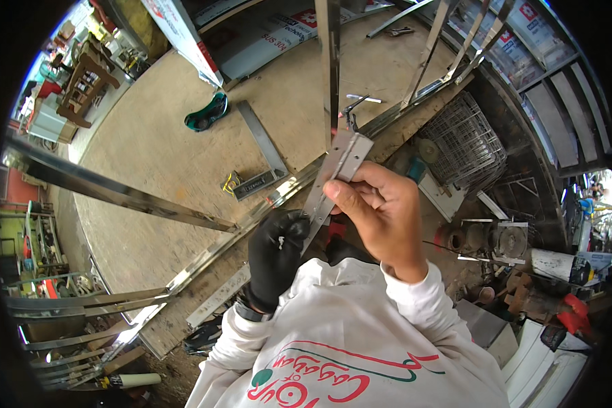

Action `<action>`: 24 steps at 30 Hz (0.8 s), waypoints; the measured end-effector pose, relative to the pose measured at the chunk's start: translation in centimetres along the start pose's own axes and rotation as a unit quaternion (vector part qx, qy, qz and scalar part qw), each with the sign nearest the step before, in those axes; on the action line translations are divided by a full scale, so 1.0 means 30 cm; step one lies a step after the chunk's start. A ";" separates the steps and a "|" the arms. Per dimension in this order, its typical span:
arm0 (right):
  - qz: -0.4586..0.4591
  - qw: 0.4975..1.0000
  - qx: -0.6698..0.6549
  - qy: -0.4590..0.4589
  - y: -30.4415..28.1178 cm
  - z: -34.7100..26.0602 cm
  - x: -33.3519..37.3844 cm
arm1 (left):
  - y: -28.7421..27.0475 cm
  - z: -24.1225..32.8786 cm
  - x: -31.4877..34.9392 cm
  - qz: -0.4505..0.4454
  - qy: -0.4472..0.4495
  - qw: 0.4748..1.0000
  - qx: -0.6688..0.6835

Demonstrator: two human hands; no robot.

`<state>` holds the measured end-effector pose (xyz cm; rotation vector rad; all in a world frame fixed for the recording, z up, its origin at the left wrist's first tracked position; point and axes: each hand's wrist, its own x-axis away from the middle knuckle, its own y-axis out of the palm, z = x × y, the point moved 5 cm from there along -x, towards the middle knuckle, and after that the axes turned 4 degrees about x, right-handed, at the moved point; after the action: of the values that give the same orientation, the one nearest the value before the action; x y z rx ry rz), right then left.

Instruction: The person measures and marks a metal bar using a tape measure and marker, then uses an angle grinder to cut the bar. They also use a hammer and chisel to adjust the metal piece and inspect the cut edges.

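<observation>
Between my two hands, above the table's near edge, is a long grey metal hinge (pixel 333 166) with screw holes along its leaves and a raised line down its middle. It is held at a slant. My left hand (pixel 273 253), in a black glove, is closed around its lower end, with a small pale spot showing on the glove. Bare, my right hand (pixel 386 209) pinches the upper part, thumb on top and fingers curled underneath. A dark, thin-handled tool (pixel 350 113) lies just beyond the hinge's far end.
Shiny metal tubing (pixel 204 254) runs along the near edge of the wooden tabletop (pixel 149 156), with posts rising from it. A metal try square (pixel 260 136), dark green goggles (pixel 207 113) and a white pen (pixel 364 98) lie there. At right are a wire basket (pixel 466 136) and scrap.
</observation>
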<state>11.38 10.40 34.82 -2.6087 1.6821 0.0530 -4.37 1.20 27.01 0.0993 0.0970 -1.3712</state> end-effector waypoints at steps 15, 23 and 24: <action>-0.092 0.964 -0.250 0.020 -0.087 0.210 -0.291 | -0.008 -0.163 -0.163 -0.007 -0.191 0.973 0.133; -0.222 0.927 -0.300 0.041 -0.090 0.316 -0.354 | 0.023 -0.180 -0.159 0.016 -0.186 0.978 0.097; -0.211 0.928 -0.304 0.053 -0.090 0.338 -0.360 | 0.024 -0.232 -0.113 0.023 -0.220 0.951 0.217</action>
<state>9.29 21.84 25.26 -3.4272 1.2234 0.5040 -4.40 5.53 20.55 0.1583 -0.5807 -1.3197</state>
